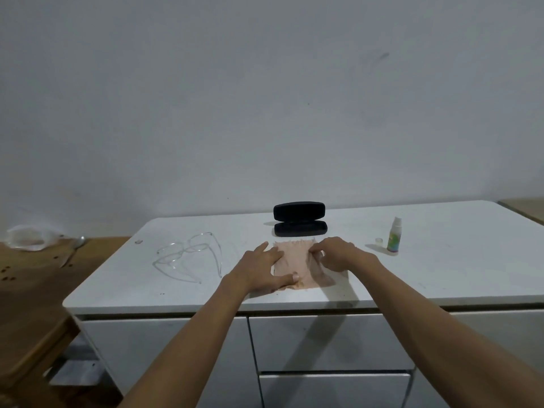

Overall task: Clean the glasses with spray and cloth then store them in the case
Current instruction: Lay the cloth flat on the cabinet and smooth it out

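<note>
On the white cabinet top (pixel 426 278), both hands work the pink cleaning cloth (pixel 297 260) lying near the front edge: the left hand (pixel 262 269) lies flat with fingers straight, thumb pressing the cloth's near edge, while the right hand (pixel 332 254) has its fingers curled down onto the cloth's right side, seemingly pinching or gathering it. The clear-framed glasses (pixel 188 254) rest well to the left with temples unfolded, untouched; the black case (pixel 300 220) stands open just behind the cloth; the small spray bottle (pixel 394 237) stands upright to the right, its cap (pixel 378 240) off beside it. As a judgement, a sweeping reach for the bottle could tip it, since it is narrow and uncapped, and the cloth sits close enough to the edge to slide off if dragged. The nearly transparent frames could be overlooked and knocked by the left forearm. Whether the right fingertips truly grip the cloth is hard to tell, the lenses' condition cannot be made out, and the case's interior is hidden.
</note>
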Available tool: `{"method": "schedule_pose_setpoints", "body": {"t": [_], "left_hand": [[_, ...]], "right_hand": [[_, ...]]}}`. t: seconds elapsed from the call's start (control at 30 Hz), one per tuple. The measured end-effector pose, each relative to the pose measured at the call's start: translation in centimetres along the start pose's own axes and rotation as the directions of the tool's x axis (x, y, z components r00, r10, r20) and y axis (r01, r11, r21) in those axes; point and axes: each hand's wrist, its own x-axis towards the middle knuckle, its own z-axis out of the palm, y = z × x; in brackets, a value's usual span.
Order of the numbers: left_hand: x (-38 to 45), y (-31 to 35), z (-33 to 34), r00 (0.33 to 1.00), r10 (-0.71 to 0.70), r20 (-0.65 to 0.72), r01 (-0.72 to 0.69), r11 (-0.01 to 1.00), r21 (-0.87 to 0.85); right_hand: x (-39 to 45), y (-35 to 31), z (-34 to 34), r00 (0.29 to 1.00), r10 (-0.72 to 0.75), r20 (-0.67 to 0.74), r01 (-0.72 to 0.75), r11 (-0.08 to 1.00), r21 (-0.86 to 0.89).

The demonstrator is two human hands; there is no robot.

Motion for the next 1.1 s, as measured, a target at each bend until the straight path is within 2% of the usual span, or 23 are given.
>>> {"method": "schedule_pose_setpoints", "body": {"t": [0.13,0.27,0.43,0.6,0.67,0.83,1.1], "left_hand": [[0.1,-0.5,0.0,1.0,0.009,-0.012,-0.008,0.999,0.039],[0.2,0.2,-0.3,0.997,0.036,-0.069,-0.036,0.999,0.004],[0.8,1.3,0.0,0.999,0.046,-0.019,-0.046,0.999,0.002],[0.6,1.5,0.0,0.999,0.051,0.003,-0.051,0.999,-0.011],[0.6,2.0,-0.2,0.997,0.075,-0.001,-0.075,0.997,-0.011],[0.9,4.2,0.6,0.996,0.084,-0.044,-0.087,0.993,-0.074],[2.0,4.5,1.1,0.995,0.08,0.052,-0.079,0.996,-0.035]], "right_hand": [[0.4,0.8,-0.3,0.999,0.017,-0.04,-0.014,0.996,0.083],[0.9,1.7,0.0,0.987,0.0,-0.163,0.033,0.979,0.201],[0.6,1.7,0.7,0.99,0.0,-0.141,0.038,0.963,0.268],[-0.3,2.4,0.7,0.966,0.013,-0.259,0.063,0.958,0.28],[-0.5,2.6,0.8,0.968,0.021,-0.25,0.06,0.949,0.309],[-0.5,2.0,1.1,0.977,0.001,-0.213,0.066,0.951,0.304],[-0.2,1.7,1.3,0.961,0.03,-0.276,0.024,0.982,0.19]]}}
